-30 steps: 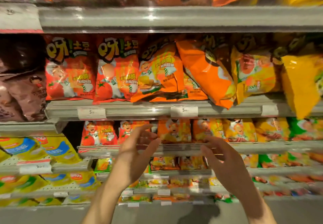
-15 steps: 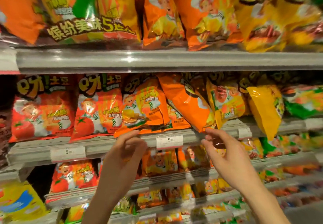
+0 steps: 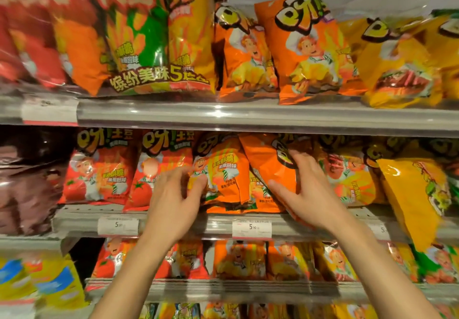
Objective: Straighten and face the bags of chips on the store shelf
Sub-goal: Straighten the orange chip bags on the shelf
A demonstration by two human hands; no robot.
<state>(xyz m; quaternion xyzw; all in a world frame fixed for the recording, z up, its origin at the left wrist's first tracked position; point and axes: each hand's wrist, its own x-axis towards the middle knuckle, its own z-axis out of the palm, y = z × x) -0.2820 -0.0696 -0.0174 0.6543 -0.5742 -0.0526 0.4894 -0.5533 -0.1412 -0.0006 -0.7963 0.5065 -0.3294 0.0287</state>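
Both hands are up at the middle shelf (image 3: pixel 218 224), working on two orange bags at its centre. The left hand (image 3: pixel 173 199) has its fingers (image 3: pixel 196 184) curled against the left edge of the front orange bag (image 3: pixel 223 177), which stands nearly upright with its printed face forward; the thumb cannot be seen, so whether it truly pinches the bag is unclear. The right hand (image 3: pixel 305 189) lies on the tilted bag (image 3: pixel 268 167) just to the right, fingers spread and bent over its upper edge and thumb stretched along its lower front, gripping it. That bag leans to the left, its top behind the front orange bag and its plain orange side turned outward. To the left on the same shelf stand two red tomato bags (image 3: pixel 104 169), upright and facing forward. To the right are a yellow-orange bag (image 3: pixel 347 177) and a yellow bag (image 3: pixel 417 194) that tips forward over the shelf rail. Price tags (image 3: pixel 251 228) sit in the rail below the hands. The upper shelf (image 3: pixel 248 117) carries a large multipack (image 3: pixel 154 45) and more orange bags (image 3: pixel 308 50); a lower shelf (image 3: pixel 223 291) holds smaller bags of the same kinds, blurred. Dark bags (image 3: pixel 27 182) fill the far left.
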